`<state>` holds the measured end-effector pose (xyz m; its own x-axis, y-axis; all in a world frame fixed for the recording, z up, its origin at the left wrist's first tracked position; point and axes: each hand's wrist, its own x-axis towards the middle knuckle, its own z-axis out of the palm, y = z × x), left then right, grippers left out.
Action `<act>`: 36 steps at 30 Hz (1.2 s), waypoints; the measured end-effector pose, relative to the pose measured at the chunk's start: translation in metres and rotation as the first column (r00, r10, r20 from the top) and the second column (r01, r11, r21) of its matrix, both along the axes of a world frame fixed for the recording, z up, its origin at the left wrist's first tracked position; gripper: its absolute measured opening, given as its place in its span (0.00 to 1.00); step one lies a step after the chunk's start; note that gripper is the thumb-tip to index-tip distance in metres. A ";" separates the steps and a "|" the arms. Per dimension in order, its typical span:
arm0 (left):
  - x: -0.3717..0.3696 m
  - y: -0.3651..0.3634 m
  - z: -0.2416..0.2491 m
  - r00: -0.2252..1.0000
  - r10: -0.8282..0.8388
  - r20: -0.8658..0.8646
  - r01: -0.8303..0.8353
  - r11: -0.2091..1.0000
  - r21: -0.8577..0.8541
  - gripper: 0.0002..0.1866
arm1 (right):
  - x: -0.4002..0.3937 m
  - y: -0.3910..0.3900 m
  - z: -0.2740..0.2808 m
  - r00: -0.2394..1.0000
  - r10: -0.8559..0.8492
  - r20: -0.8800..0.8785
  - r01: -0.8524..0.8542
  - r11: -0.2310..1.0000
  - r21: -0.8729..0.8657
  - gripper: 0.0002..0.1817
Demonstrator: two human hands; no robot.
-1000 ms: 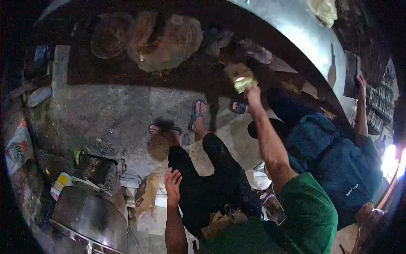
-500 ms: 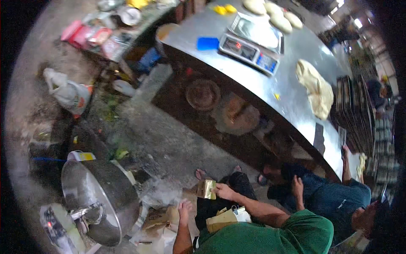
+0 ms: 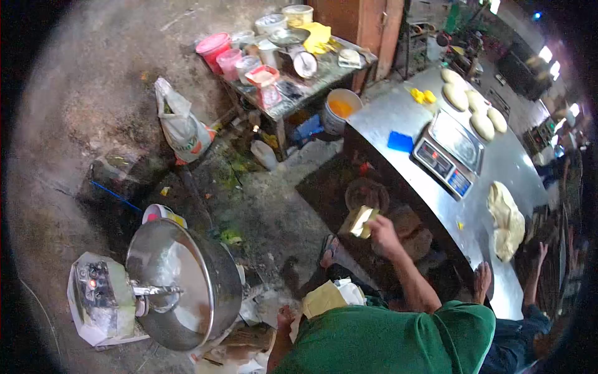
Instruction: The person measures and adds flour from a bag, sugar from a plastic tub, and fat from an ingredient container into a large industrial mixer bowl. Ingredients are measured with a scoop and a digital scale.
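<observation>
My right hand (image 3: 385,237) is raised in front of me, its fingers closed on a small, shiny gold-coloured rectangular object (image 3: 361,222); its exact kind does not show. In this view they overlap the dark space under the metal table, where round basins lie. Low at my side, my left hand (image 3: 285,318) has its fingers curled in, with nothing visible in it. Close to its left stands a large steel mixer bowl (image 3: 223,274) with pale material inside and a mixing arm reaching in.
On the metal table (image 3: 398,118) are a digital scale (image 3: 450,153), dough balls (image 3: 483,124), a dough slab (image 3: 506,221) and a blue scraper (image 3: 400,141). A co-worker's hand (image 3: 483,282) is at its near edge. Behind stand a cluttered side table (image 3: 280,112), a bucket (image 3: 339,121) and a bag (image 3: 180,128).
The view has swung left, bringing the side table fully in. My right hand has risen forward with the gold-coloured object. My left hand has lowered, its fingers now curled.
</observation>
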<state>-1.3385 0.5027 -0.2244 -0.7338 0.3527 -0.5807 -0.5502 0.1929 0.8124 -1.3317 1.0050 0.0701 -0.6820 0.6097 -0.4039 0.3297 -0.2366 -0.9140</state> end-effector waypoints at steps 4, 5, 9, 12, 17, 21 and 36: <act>-0.070 0.041 0.014 0.993 -0.100 -0.069 0.100 0.995 -0.003 0.13 | -0.063 0.100 0.016 0.974 -0.213 -0.073 0.222 0.963 0.154 0.11; -0.089 0.050 0.021 0.999 -0.012 0.051 0.011 1.000 0.015 0.12 | -0.078 0.128 0.020 0.970 -0.237 -0.062 0.245 0.942 0.228 0.10; -0.170 0.080 0.033 0.966 0.138 0.219 -0.182 0.963 0.198 0.08 | -0.139 0.248 -0.008 0.936 -0.295 -0.192 0.350 0.834 0.426 0.11; -0.237 0.091 0.022 0.997 -0.075 0.033 0.040 0.795 0.605 0.12 | -0.164 0.346 -0.066 0.952 -0.249 -0.181 0.307 0.765 0.565 0.12; -0.288 0.127 0.018 0.931 0.211 0.296 -0.197 0.977 -0.078 0.17 | -0.204 0.390 -0.052 0.882 -0.456 -0.117 0.469 0.823 0.320 0.11; -0.347 0.121 -0.033 0.823 0.188 0.537 -0.212 0.977 -0.018 0.22 | -0.233 0.380 -0.046 0.844 -0.518 -0.140 0.533 0.777 0.335 0.10; -0.692 0.324 0.112 0.990 -0.117 0.075 0.127 0.980 -0.151 0.20 | -0.270 0.259 -0.022 0.595 -0.802 0.054 0.701 0.550 0.454 0.22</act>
